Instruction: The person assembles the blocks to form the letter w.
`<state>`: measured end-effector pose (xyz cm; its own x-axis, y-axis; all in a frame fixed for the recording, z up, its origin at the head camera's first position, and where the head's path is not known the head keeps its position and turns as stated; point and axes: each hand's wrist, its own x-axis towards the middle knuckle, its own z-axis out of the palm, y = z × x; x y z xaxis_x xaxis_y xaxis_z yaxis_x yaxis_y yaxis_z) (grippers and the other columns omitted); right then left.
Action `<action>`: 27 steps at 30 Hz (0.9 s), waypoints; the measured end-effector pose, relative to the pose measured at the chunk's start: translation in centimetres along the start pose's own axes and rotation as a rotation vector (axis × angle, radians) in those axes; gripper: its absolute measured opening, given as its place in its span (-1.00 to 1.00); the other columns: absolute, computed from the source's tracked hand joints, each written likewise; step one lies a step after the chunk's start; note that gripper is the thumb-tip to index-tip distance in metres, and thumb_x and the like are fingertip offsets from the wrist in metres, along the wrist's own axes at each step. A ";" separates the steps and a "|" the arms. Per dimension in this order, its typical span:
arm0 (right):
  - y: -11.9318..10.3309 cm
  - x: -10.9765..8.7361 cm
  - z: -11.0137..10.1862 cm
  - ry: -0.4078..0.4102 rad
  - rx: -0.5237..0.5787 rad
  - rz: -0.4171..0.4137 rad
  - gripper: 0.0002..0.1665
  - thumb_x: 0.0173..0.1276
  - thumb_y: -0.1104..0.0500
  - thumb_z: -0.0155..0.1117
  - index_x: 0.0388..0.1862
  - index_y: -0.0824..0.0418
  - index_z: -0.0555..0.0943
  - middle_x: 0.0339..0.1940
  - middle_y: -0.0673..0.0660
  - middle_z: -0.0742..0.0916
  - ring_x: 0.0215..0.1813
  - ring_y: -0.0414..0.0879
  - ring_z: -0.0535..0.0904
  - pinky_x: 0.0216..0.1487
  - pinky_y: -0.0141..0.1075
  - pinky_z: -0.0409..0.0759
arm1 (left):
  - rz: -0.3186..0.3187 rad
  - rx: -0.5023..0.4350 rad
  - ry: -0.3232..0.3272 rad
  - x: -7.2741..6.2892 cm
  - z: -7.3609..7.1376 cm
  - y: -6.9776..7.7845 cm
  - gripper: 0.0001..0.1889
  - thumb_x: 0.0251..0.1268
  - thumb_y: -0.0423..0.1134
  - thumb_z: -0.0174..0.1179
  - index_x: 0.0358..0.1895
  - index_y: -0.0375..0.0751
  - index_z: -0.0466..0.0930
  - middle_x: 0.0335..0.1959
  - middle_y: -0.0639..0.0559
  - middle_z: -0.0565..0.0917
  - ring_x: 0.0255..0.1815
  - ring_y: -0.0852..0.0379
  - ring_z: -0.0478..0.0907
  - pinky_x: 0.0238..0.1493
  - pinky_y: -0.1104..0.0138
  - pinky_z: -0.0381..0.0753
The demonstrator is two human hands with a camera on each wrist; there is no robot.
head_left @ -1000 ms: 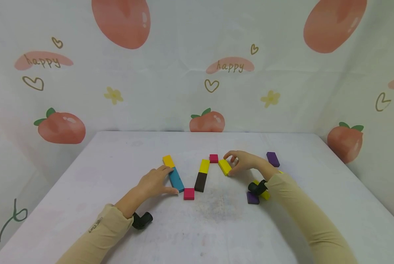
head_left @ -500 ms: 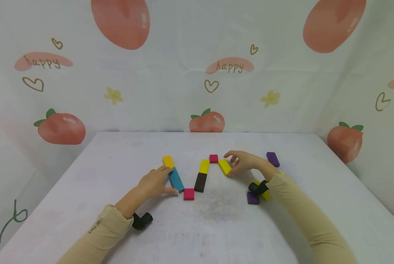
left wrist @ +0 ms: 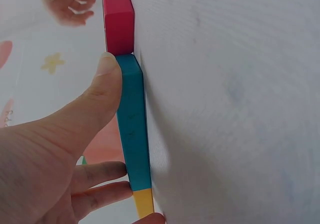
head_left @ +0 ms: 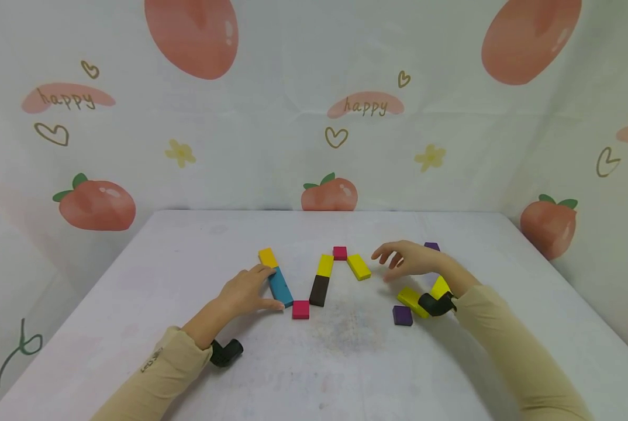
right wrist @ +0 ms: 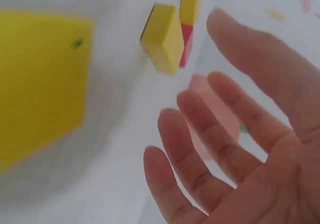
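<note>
My left hand [head_left: 247, 291] rests beside a blue block [head_left: 281, 289]; in the left wrist view its thumb and fingers touch the blue block [left wrist: 133, 129] without curling round it. An orange block [head_left: 267, 257] continues the blue one at its far end, and a red block [head_left: 300, 310] adjoins its near end. A dark brown block [head_left: 319, 291], a yellow block [head_left: 325, 265] and a second red block [head_left: 340, 253] carry on the zigzag to another yellow block [head_left: 359, 267]. To the right of that last block hovers my right hand [head_left: 411, 259], fingers loosely bent, holding nothing.
Below and behind the right forearm lie a purple square block [head_left: 402, 316], a yellow block [head_left: 410, 299], another yellow block [head_left: 440, 287] and a partly covered purple block [head_left: 432, 246]. A printed cloth [head_left: 272, 146] hangs behind the white table [head_left: 314, 374].
My right hand has drawn away to the right from the last yellow block, which stays put at the upper red block. The left hand keeps its place.
</note>
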<state>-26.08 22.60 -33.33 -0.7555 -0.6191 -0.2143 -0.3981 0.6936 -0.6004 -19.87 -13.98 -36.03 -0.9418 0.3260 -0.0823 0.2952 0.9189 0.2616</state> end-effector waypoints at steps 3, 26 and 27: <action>0.6 -1.1 -0.1 -0.013 0.012 -0.005 -0.40 0.18 0.09 0.36 0.17 0.26 0.45 0.05 0.27 0.60 0.03 0.11 0.54 0.14 -0.01 0.53 | 0.003 -0.001 -0.001 0.0 0.0 0.0 -0.13 -0.09 0.15 0.38 0.27 -0.30 0.35 0.30 -0.26 0.38 0.11 -0.23 0.45 0.09 -0.03 0.54; 2.7 -6.1 1.0 -0.101 -0.042 0.063 -0.25 -0.06 0.13 0.52 0.18 0.02 0.47 0.18 0.12 0.53 0.12 0.05 0.39 0.12 -0.09 0.44 | 0.017 0.008 0.013 0.0 0.1 -0.2 -0.14 -0.08 0.16 0.37 0.27 -0.30 0.35 0.29 -0.26 0.39 0.10 -0.22 0.45 0.08 -0.03 0.55; 2.7 -6.1 1.0 -0.104 -0.045 0.053 -0.25 -0.06 0.13 0.51 0.18 0.03 0.47 0.17 0.11 0.53 0.11 0.03 0.40 0.11 -0.12 0.44 | 0.017 0.007 0.013 0.0 0.1 -0.2 -0.14 -0.08 0.15 0.37 0.27 -0.30 0.35 0.29 -0.26 0.39 0.10 -0.22 0.45 0.08 -0.03 0.55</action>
<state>-22.02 27.90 -34.46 -0.7189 -0.6143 -0.3253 -0.3836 0.7408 -0.5514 -19.89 -14.15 -36.22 -0.9387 0.3384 -0.0658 0.3120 0.9150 0.2557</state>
